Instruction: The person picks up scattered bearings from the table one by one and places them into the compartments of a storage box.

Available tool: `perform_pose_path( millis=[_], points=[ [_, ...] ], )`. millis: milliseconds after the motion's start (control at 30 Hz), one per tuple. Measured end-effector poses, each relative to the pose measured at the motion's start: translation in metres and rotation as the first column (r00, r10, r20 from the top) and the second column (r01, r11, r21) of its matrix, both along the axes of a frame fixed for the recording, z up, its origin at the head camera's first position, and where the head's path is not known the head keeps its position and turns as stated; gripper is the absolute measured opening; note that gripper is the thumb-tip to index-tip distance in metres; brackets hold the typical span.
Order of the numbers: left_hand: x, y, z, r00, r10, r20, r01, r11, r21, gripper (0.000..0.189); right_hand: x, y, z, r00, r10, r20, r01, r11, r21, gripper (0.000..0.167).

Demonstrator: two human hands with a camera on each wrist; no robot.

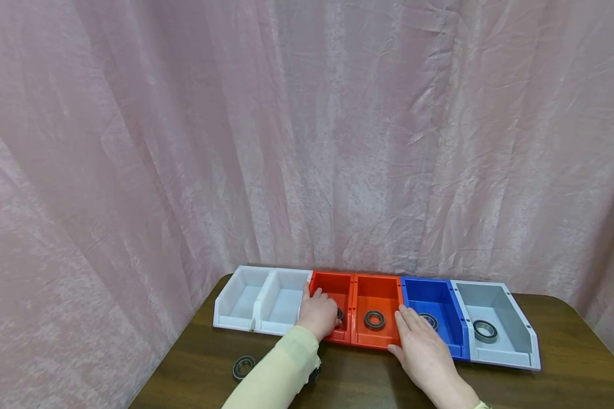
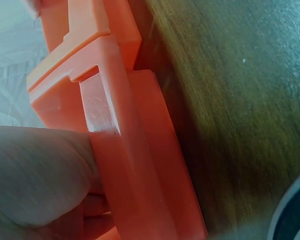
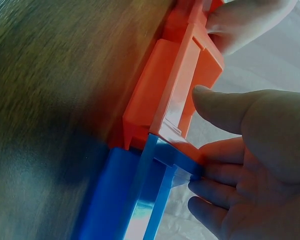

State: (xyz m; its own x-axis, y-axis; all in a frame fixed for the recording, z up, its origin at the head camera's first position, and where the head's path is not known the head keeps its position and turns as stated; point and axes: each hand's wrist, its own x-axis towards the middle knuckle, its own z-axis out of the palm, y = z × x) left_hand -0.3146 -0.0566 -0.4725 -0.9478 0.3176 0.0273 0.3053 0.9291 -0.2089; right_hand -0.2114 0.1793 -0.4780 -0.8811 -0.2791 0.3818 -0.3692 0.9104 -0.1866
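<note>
In the head view, my left hand (image 1: 317, 314) reaches into the left red bin (image 1: 334, 277), with its visible fingers extended near the wall shared with the white bin. A bearing (image 1: 340, 314) shows beside it, partly covered by the hand; the left wrist view hides the fingertips. My right hand (image 1: 426, 353) lies over the wall between the orange-red bin (image 1: 378, 284) and the blue bin (image 1: 424, 288), its fingers fairly straight and touching that wall, thumb apart. One bearing (image 1: 374, 320) lies in the orange-red bin, another bearing (image 1: 430, 321) in the blue one.
Two white bins (image 1: 248, 298) stand at the row's left end. A grey bin (image 1: 509, 318) with a bearing (image 1: 485, 331) ends it at the right. On the wooden table (image 1: 204, 363), a loose bearing (image 1: 243, 368) lies left of my left sleeve. A pink curtain (image 1: 337, 142) hangs behind.
</note>
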Motion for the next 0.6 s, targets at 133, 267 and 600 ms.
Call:
perform_pose_path(
  millis=[133,267,600],
  points=[
    [0.0004,0.0002,0.0007,1.0,0.001,0.001,-0.001,1.0,-0.008,0.026,-0.0007,0.0,-0.0008,1.0,-0.001,0.009,0.001,1.0,-0.001,0.071],
    [-0.0003,0.0007,0.0007,1.0,0.006,0.01,-0.006,1.0,-0.005,0.025,-0.0009,-0.0002,-0.0004,1.0,-0.005,0.025,0.005,1.0,0.0,0.072],
    [-0.0023,0.0022,-0.0009,0.999,0.026,0.045,-0.027,0.999,0.025,0.021,-0.0005,-0.0009,-0.0009,1.0,-0.006,0.007,0.006,1.0,-0.007,0.072]
  ],
)
